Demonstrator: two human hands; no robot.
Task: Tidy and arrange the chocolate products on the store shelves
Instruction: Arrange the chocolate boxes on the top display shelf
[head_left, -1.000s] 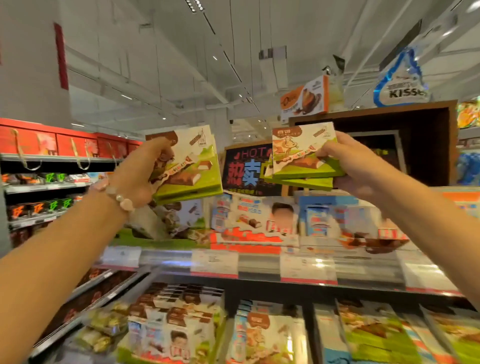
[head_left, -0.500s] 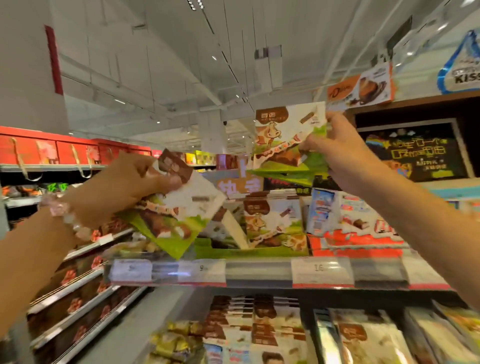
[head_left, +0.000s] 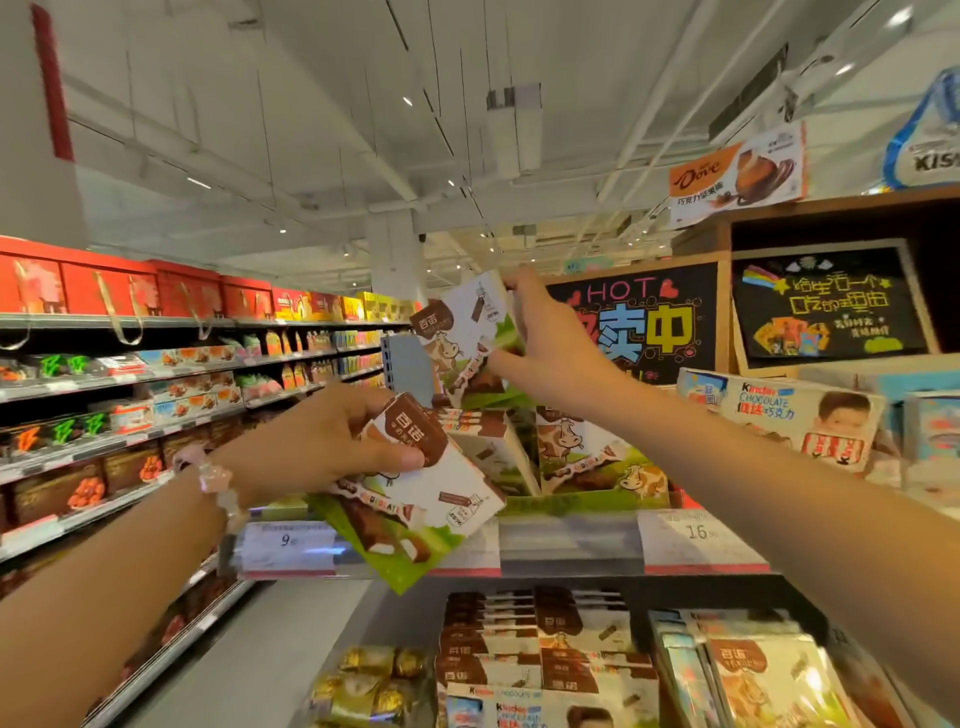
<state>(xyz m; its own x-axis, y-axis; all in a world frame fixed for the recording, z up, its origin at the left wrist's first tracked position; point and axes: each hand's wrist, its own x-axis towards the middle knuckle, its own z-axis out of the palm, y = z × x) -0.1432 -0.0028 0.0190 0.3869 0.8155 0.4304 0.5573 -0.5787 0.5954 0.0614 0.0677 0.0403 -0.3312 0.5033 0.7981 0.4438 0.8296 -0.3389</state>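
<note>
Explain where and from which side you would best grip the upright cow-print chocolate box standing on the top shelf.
Probably pinch the cow-print box by its top edge, coming from above and in front. It stands upright in the green tray, leaning against a neighbouring box, so only the top is free; the tray lip covers its base.

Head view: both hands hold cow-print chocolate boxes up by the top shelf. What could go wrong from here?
1. The left hand grips its tilted box only at the brown top corner, out past the shelf edge; it could slip and fall.
2. The right hand holds the upper box tilted above the leaning boxes on the shelf; pushing it in may topple them.
</note>
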